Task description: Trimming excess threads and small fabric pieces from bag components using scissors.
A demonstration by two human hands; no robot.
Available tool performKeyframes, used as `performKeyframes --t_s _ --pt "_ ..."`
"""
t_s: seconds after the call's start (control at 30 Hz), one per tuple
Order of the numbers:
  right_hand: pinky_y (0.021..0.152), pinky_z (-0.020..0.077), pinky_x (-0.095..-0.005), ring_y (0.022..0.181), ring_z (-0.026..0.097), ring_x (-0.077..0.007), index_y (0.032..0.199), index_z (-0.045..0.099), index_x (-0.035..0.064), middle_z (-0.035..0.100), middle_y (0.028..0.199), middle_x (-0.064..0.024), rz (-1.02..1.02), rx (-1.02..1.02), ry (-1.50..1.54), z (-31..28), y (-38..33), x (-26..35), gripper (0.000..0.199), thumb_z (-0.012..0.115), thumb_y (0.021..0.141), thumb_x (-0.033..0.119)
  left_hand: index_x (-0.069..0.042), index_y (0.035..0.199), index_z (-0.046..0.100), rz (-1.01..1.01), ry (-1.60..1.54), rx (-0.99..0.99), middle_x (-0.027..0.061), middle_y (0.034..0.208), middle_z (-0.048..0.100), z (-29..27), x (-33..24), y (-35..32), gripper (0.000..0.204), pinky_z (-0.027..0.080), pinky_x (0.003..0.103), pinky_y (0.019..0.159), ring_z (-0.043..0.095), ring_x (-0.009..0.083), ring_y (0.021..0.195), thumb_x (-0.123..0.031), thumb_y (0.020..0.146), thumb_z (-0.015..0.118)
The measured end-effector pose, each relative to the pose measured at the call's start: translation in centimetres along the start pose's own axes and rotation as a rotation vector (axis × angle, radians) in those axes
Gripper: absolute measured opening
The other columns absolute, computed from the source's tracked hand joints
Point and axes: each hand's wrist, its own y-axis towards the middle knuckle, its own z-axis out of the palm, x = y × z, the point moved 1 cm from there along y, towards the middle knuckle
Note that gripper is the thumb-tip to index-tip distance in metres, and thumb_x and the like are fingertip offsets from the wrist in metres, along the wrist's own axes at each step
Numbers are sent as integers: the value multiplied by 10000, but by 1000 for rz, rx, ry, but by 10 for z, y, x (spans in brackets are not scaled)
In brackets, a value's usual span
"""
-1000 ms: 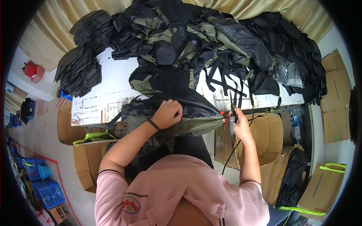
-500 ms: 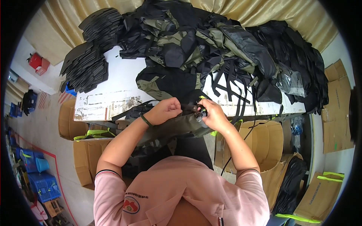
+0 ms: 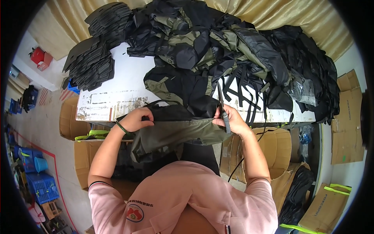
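One olive-and-black cloth (image 3: 175,134) spans between hands at the table's (image 3: 134,72) near edge. Left hand (image 3: 136,119) pinches its edge; right hand (image 3: 233,120) grips a pointed tool (image 3: 225,119), fingertips on cloth. Advisable: edge taut, tip angled off fabric. Dark pile (image 3: 185,56) behind.

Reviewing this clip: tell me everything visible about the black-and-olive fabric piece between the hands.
The fabric piece has a black upper part and an olive lower part, thin-looking, creased and slightly shiny. It is spread sideways between the left hand and the right hand, its olive part hanging in front of the table. Where its black part ends is unclear.
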Motion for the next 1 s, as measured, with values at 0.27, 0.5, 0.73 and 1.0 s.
performKeyframes --t_s 0.27,0.5,0.73,1.0 --pt "683 455 -203 741 551 -51 898 532 53 598 808 6 -11 -50 87 23 -8 5 229 731 792 10 -64 976 620 463 -60 -226 95 962 617 71 -98 65 291 446 374 829 568 284 938 -263 789 720" --pt "700 478 -254 749 589 -90 901 568 31 639 790 -27 -57 -59 -418 12 -38 35 327 822 727 141 -21 885 571 160 -855 148 -5 794 580 119 -84 94 186 429 206 629 516 38 708 -36 783 725" --pt "688 447 -420 727 599 -321 826 565 54 581 690 -107 -184 81 -1417 -23 -64 79 512 797 603 451 -16 875 548 111 -877 150 -3 772 576 119 -89 92 165 424 205 621 514 45 684 18 788 684" --pt "691 458 -420 732 603 -335 813 564 46 588 684 -128 -121 158 -1454 -21 -61 89 493 798 606 428 -17 850 538 164 -796 117 -2 739 572 127 -88 92 162 415 222 608 506 49 672 10 781 682"
